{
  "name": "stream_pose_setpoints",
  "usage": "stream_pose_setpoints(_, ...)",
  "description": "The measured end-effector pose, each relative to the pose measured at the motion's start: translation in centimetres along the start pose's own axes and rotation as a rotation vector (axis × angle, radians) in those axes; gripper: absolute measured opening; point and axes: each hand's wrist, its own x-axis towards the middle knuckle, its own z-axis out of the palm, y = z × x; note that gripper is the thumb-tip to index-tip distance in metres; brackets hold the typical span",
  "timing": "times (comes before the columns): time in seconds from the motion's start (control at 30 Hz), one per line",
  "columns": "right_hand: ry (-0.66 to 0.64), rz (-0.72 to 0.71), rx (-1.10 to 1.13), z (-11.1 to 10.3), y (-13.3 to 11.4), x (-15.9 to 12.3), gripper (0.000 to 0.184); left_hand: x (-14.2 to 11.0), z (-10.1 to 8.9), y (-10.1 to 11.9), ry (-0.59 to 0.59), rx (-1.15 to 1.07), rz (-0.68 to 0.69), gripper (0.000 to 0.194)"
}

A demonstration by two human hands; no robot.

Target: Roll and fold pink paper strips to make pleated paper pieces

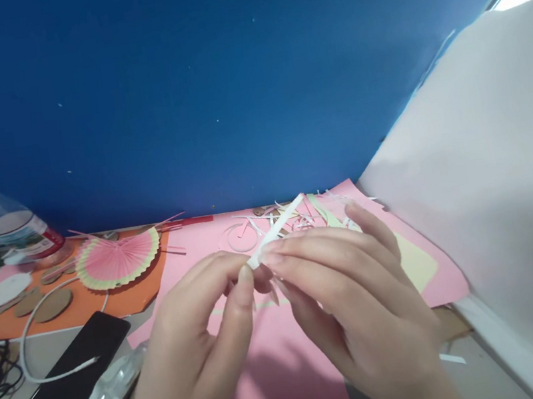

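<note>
Between my two hands is a narrow white paper strip point(281, 223), tilted up to the right above the pink paper point(293, 370). My left hand point(192, 339) pinches its lower end between thumb and forefinger. The fingers of my right hand point(357, 293) close on the strip near that same end, with the little finger lifted away. Some of the strip's lower part is hidden behind the fingertips.
At the left lie a pink and yellow paper fan point(118, 258), cardboard discs point(53, 305), a white cable point(26, 345) and a black phone-like slab point(67, 379). A red-capped bottle point(12, 223) leans behind them. Paper scraps point(305, 220) lie beyond my hands, against the blue partition point(208, 87).
</note>
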Motion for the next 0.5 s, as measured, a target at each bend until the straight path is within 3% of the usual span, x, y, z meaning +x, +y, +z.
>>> stream_pose_setpoints(0.27, -0.087, 0.078, 0.009, 0.2, -0.4, -0.2, 0.016, 0.3, 1.0, -0.6, 0.093, 0.305, 0.252, 0.018)
stream_pose_setpoints(0.5, -0.087, 0.132, 0.043, -0.1, -0.3, -0.3, 0.017, 0.3, 1.1, -0.7, 0.073, 0.274, 0.260, 0.018)
